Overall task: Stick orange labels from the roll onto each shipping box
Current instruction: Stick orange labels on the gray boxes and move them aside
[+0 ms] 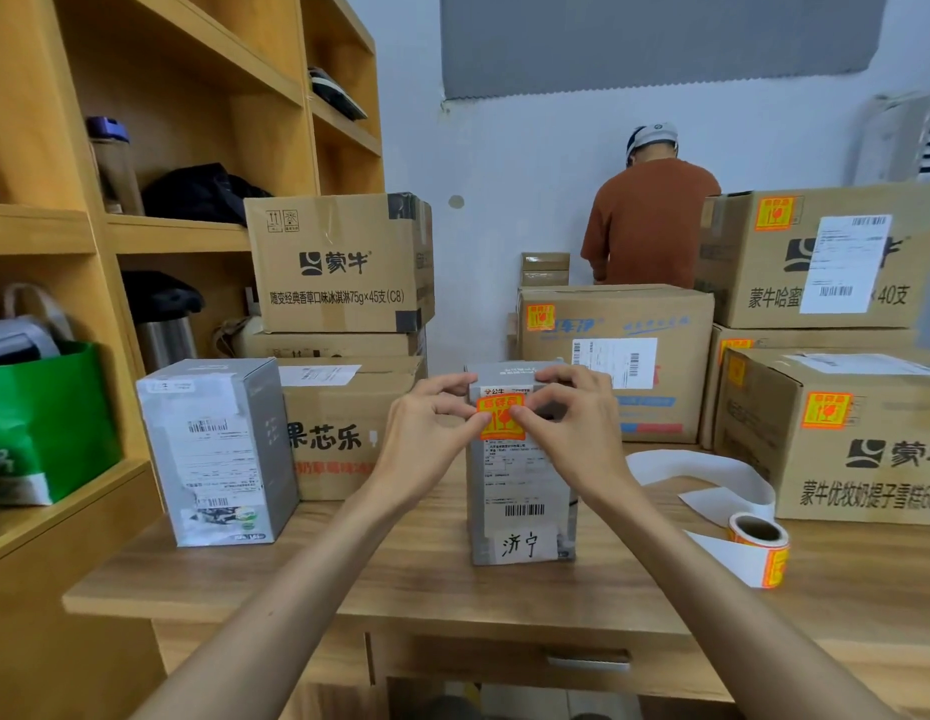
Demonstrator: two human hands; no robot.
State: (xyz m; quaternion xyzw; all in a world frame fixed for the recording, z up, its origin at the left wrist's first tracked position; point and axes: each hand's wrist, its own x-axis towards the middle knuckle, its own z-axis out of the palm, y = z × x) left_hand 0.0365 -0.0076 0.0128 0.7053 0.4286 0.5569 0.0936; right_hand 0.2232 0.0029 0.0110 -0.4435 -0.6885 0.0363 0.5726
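Fig.: left hand (435, 407) & right hand (566, 407) pinch opposite side edges of square orange paper label (500, 415), flat vs. upright grey carton (520, 491) front, near top; both equally near.

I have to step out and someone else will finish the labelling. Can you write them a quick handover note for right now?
Left hand and right hand: fingertips pressing an orange label onto the upright grey box at desk centre.
Label roll: on the desk to the right, backing strip trailing.
Done: four cardboard boxes on the right show orange labels.
Left: the grey box on the left and the stacked boxes behind it show none.
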